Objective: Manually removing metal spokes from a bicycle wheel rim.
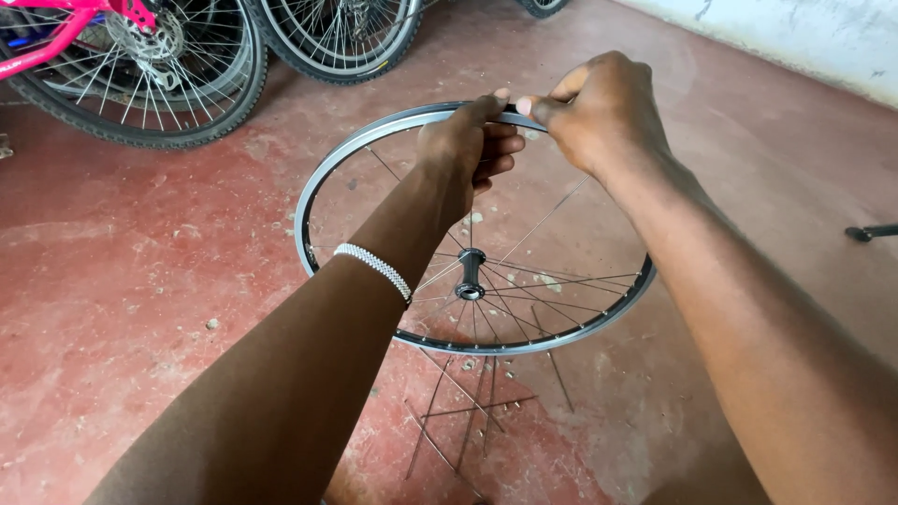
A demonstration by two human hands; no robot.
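A bare bicycle wheel rim [323,178] with a black hub [470,274] and thin spokes is held above the red floor. My left hand [466,140] grips the far edge of the rim, fingers curled under it. My right hand [599,112] is beside it on the same far edge, thumb and forefinger pinched on something small at the rim; what it pinches is too small to tell. A white beaded bracelet [374,268] sits on my left forearm. Several loose spokes [468,411] lie on the floor below the wheel.
A pink bicycle's rear wheel with tyre [150,84] stands at the top left, another tyred wheel [341,42] beside it. A pale wall [804,37] runs along the top right. A dark tool end [870,231] lies at the right edge.
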